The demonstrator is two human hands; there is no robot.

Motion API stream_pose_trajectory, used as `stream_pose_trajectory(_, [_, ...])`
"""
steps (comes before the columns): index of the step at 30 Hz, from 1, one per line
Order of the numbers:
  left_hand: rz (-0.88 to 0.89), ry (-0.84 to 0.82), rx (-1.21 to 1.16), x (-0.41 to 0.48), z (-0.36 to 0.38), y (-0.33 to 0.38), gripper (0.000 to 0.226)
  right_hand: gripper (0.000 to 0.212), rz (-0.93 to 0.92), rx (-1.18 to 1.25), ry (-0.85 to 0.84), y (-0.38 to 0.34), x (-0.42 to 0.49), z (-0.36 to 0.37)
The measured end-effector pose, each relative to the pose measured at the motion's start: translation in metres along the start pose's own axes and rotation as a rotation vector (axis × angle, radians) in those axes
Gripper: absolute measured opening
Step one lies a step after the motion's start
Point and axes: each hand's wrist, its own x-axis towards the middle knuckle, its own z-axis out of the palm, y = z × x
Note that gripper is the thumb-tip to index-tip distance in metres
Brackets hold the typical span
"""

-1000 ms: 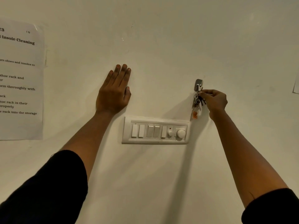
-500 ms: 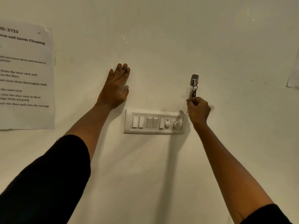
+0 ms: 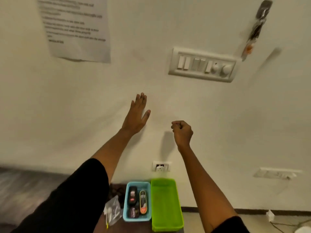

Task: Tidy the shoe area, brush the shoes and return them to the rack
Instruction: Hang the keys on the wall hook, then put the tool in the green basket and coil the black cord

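- Head view, tilted and motion-blurred, faces a pale wall with a low surface below it.
- Left grip: open, fingers straight and together, thumb out, palm toward the wall. Cannot tell whether it touches.
- Right grip: closed in a fist just off the wall, nothing visible inside it.
- Both grips are well below the switch panel.
- Bunch of keys hangs on the wall above and right of the panel, heavily blurred.
- Printed sheet is stuck to the wall at upper left, text unreadable.
- Wall socket sits between the forearms.
- Below the socket, a blue tray and a green tray stand side by side, touching, on a dark worktop.
- Blue tray holds three oblong containers, labels too small to read.
- Clear plastic bag lies just left of the blue tray.
- Shoes and rack: outside the frame, position cannot be told.
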Motion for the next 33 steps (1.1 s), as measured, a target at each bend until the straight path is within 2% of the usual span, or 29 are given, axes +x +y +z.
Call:
stream_pose_trajectory(7, [-0.301, -0.197, 0.040, -0.177, 0.034, -0.065, 0.080, 0.012, 0.233, -0.109, -0.189, 0.111, -0.088, 0.043])
stream_pose_trajectory(12, [-0.500, -0.315, 0.099, -0.256, 0.045, -0.092, 0.061, 0.009, 0.314, -0.249, -0.278, 0.163, -0.139, 0.062])
stream_pose_trajectory(16, [-0.580, -0.399, 0.068, -0.306, 0.058, -0.108, 0.082, 0.009, 0.369, -0.340, -0.352, 0.198, -0.174, 0.082])
stream_pose_trajectory(19, [-0.702, -0.407, 0.006, -0.347, 0.078, -0.123, 0.068, 0.009, 0.389, -0.398, -0.459, 0.231, -0.200, 0.104])
stream_pose_trajectory(22, [-0.813, -0.429, -0.025, -0.388, 0.105, -0.140, 0.070, 0.009, 0.368, -0.419, -0.590, 0.264, -0.229, 0.130])
stream_pose_trajectory(24, [-0.885, -0.432, -0.035, -0.406, 0.119, -0.152, 0.054, 0.011, 0.362, -0.442, -0.663, 0.282, -0.244, 0.145])
stream_pose_trajectory(30, [-0.991, -0.293, -0.076, -0.459, 0.178, -0.205, 0.045, 0.013, 0.311, -0.486, -0.798, 0.363, -0.277, 0.203])
stream_pose_trajectory(33, [-0.980, -0.188, -0.077, -0.471, 0.196, -0.232, 0.043, 0.017, 0.173, -0.513, -0.791, 0.383, -0.269, 0.233])
